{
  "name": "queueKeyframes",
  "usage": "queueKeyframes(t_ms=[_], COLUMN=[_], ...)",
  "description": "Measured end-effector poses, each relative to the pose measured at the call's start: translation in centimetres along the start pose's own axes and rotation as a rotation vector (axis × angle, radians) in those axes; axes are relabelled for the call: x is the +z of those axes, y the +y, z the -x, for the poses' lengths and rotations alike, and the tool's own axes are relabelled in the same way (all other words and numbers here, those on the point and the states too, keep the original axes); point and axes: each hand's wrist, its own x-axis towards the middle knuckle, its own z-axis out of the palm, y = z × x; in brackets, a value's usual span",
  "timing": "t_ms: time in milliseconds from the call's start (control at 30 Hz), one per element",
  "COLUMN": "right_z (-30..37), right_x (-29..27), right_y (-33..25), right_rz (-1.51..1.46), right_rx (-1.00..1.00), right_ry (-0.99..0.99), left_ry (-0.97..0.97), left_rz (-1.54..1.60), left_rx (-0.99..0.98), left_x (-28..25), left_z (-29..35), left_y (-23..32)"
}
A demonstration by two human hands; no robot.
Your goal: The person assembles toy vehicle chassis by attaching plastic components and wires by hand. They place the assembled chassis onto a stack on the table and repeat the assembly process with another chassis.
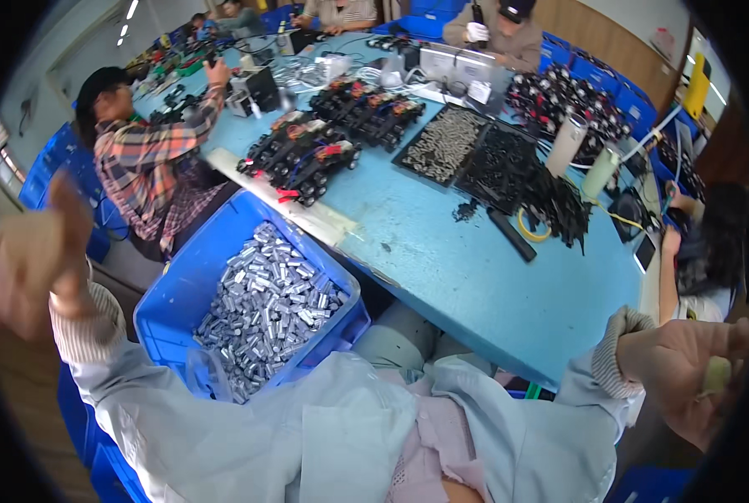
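Note:
My left hand (pixel 43 264) is raised at the far left, smeared by motion, one finger pointing up. What its fingers do is hard to read. Out to the right, my right hand (pixel 693 369) is held with the palm turned up and the fingers loosely bent, partly lost in the dark rim. A small pale yellow-green piece (pixel 716 375) shows at its fingers; whether it is worn or lies there I cannot tell. Neither hand touches the blue bin (pixel 160 314) of small silvery metal cylinders (pixel 269 306) at my left knee.
On the blue table (pixel 475 281) stand black wheeled assemblies (pixel 303 155), a tray of small metal parts (pixel 443 142), black strips (pixel 559 201), a yellow tape ring (pixel 532 226) and two bottles (pixel 567 144). A person in plaid (pixel 160 147) sits left; others work around the table.

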Motion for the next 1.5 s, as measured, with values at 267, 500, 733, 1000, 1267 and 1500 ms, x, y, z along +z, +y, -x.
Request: queueKeyframes(t_ms=[267, 500, 733, 1000, 1267, 1500], right_z=[2.0, 7.6, 7.6, 7.1, 6.5, 6.2], right_x=[0.2, -5.7, -7.1, -10.0, -13.5, -13.9], right_y=[-1.2, 0.0, 1.3, 4.1, 5.0, 5.3], right_rz=[0.125, 0.078, 0.172, 0.281, 0.451, 0.321], right_rx=[0.027, 0.499, 0.501, 0.383, 0.402, 0.368], right_ry=[-0.34, -0.194, -0.148, 0.046, 0.097, 0.161], left_ry=[-0.688, -0.76, -0.361, -0.278, -0.236, -0.238], left_rz=[-0.459, -1.258, -1.377, -1.385, -1.383, -1.385], left_rx=[-0.311, -0.821, -1.75, -1.684, -1.678, -1.676], left_x=[1.2, -19.8, -23.3, -20.4, -16.2, -12.6], left_z=[22.2, 32.3, 29.6, 23.0, 19.1, 18.7], left_y=[-17.3, -33.7, -28.5, -31.8, -30.8, -29.4])
